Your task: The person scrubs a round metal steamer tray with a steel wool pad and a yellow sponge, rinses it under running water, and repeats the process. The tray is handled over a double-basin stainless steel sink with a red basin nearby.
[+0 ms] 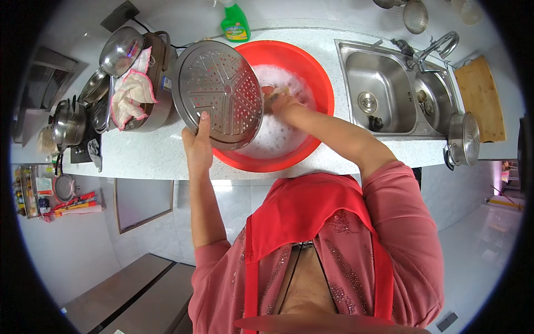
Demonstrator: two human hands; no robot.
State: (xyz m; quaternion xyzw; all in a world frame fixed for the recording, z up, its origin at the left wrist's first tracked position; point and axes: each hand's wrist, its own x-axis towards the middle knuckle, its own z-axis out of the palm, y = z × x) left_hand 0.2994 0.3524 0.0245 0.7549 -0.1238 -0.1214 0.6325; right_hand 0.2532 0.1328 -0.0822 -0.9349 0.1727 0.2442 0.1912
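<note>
My left hand (198, 144) grips the near left rim of a round perforated metal steamer tray (227, 89), thumb on its upper face. The tray is held tilted over the left side of a red plastic basin (323, 100). White suds and soapy water (271, 133) fill the basin's bottom. Just right of the tray's edge, my right hand (283, 103) is closed around a small yellowish scrubber (285, 90) above the suds. Fingers and tray hide most of that scrubber, so its exact kind is unclear.
A green spray bottle (235, 25) stands behind the basin. To the right is a double steel sink (379, 92) with a faucet (438, 48), a steamer pot (463, 137) and a wooden cutting board (479, 98). At left, a cloth (131, 98) and a metal bowl (121, 50) rest on an appliance (160, 100).
</note>
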